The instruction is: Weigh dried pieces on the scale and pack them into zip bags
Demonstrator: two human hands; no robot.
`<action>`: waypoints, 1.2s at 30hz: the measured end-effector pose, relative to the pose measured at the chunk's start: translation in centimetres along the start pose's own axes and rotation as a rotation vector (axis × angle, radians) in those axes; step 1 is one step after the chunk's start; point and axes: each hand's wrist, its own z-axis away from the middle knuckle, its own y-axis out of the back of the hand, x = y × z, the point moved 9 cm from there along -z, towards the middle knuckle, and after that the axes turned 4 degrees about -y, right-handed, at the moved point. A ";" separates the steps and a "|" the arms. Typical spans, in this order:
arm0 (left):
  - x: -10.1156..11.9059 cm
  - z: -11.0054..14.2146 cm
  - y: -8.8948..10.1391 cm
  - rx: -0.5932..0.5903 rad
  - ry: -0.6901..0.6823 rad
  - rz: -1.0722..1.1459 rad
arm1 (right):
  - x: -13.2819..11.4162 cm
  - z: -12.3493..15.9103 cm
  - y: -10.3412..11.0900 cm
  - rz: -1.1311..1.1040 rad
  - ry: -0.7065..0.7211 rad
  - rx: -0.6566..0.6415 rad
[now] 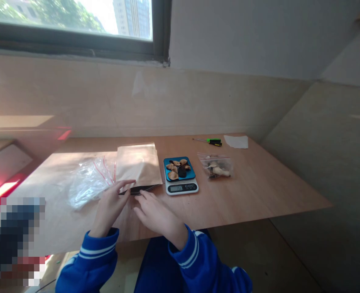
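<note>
Left hand point(109, 207) and right hand point(157, 215) closed in a light pinch on the dark lower edge of a kraft paper pouch point(136, 165), mid-frame, just left of a digital scale point(181, 187); keep both pinches even so that edge stays square

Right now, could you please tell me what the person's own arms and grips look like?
The left sleeve and right sleeve are bright blue, each with white stripes near the cuff; the left grip and right grip are bare, without gloves.
</note>
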 end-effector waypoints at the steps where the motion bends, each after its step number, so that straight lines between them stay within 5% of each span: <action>1: 0.0 -0.1 0.3 -0.014 -0.038 0.024 | 0.1 0.8 0.4 -0.045 0.000 -0.014; 7: -4.2 -1.4 5.0 0.329 -0.032 -0.131 | 0.7 4.1 1.5 -0.248 0.033 -0.092; 12: -9.5 -2.5 4.6 0.287 0.070 -0.298 | 0.4 4.7 1.0 -0.311 0.056 -0.108; 15: -10.0 -2.0 5.0 0.286 0.093 -0.335 | 0.2 5.1 0.8 -0.379 0.050 -0.111; 18: -7.6 -0.7 6.4 0.368 0.100 -0.300 | 0.3 5.0 1.1 -0.484 0.006 -0.070; 22: 0.0 2.3 7.9 0.584 -0.052 -0.086 | 1.9 4.1 2.6 -0.787 -0.130 0.189; 25: 7.3 4.4 6.0 0.510 -0.403 0.039 | 3.3 3.4 3.1 -1.042 -0.216 0.370; 27: 10.3 5.4 3.9 0.398 -0.540 0.058 | 3.5 2.8 3.0 -1.185 -0.205 0.391; 32: 12.5 7.0 -0.5 0.194 -0.644 0.016 | 4.8 3.5 3.9 -1.304 -0.220 0.498; 36: 11.4 7.1 -1.0 0.245 -0.511 0.151 | 5.9 5.0 3.9 -1.232 -0.277 0.505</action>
